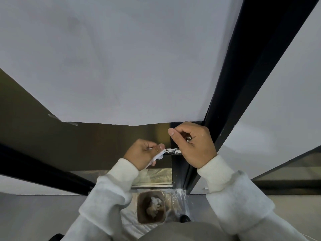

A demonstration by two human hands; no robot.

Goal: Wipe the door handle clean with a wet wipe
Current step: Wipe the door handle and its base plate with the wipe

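Left fingers [159,148] clamped on wet wipe [157,156], touching door handle [172,151].

You are standing at a doorway indoors, likely in an office or some other commercial building, though nothing settles which. A tall black frame [231,94] runs up beside a glass door [97,141] whose upper part is covered by a taped white sheet [112,58]. The walls [281,94] are plain white. Below, the floor [34,214] is pale grey, and a small brown bin [150,207] holding crumpled tissues stands on clear plastic sheeting [175,199] at the threshold.
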